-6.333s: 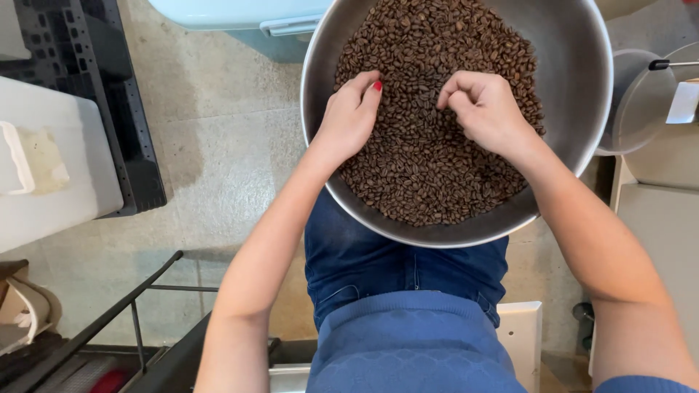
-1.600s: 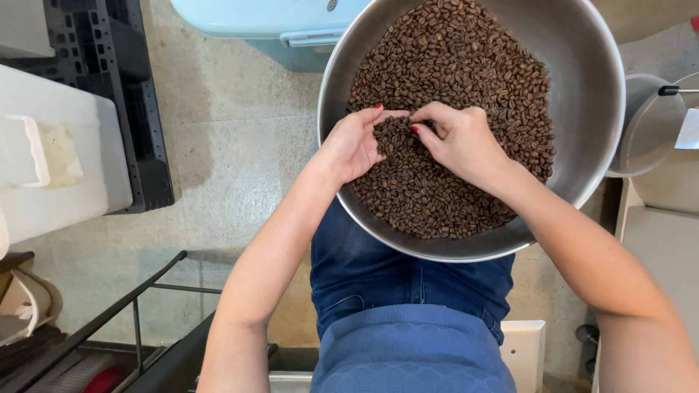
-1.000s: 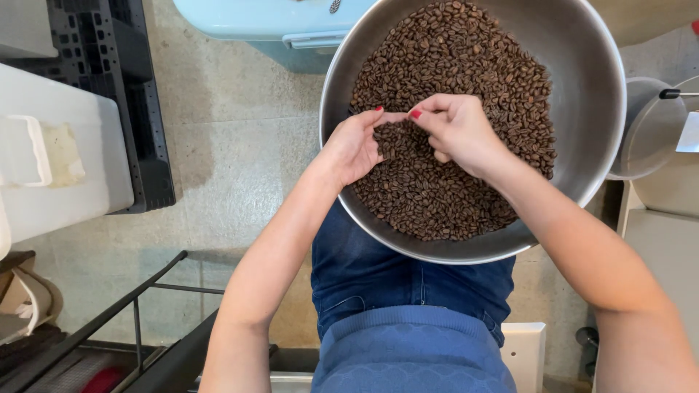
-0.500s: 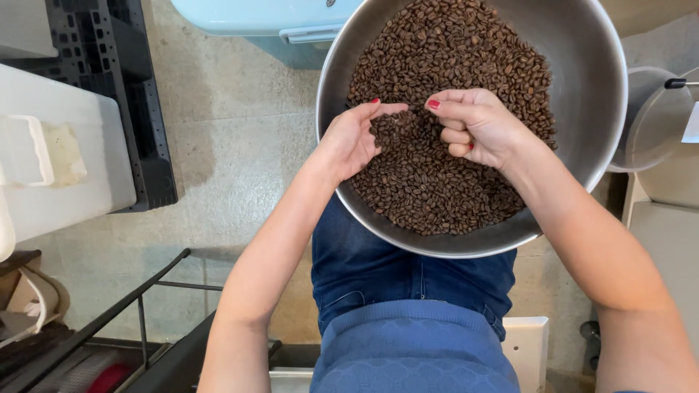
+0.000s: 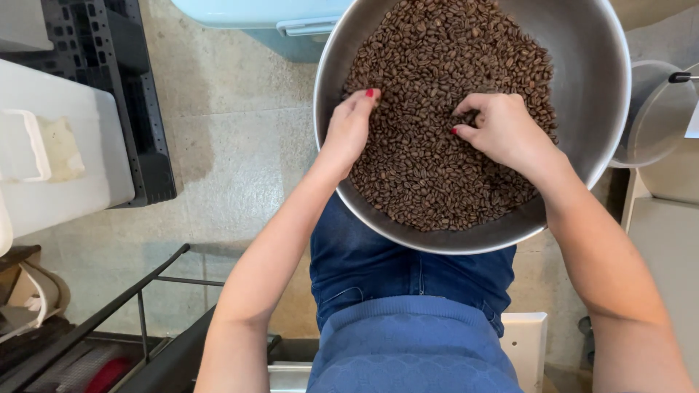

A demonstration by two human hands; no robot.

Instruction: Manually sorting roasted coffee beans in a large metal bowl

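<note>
L hand (image 5: 349, 131) flat, R hand (image 5: 502, 131) curled

I see a speckled grey concrete floor (image 5: 233, 175) below me. On it at the upper left lies a black perforated plastic pallet (image 5: 138, 109), with a white lidded bin (image 5: 58, 167) beside and partly over it. A pale blue cabinet (image 5: 262, 18) stands at the top edge. At the lower left a black metal frame (image 5: 138, 298) rests on the floor, near a tan curved object (image 5: 36, 291).

Bowl wall (image 5: 590, 80) rings the beans (image 5: 437, 87) (open above); 2 hands inside.
</note>
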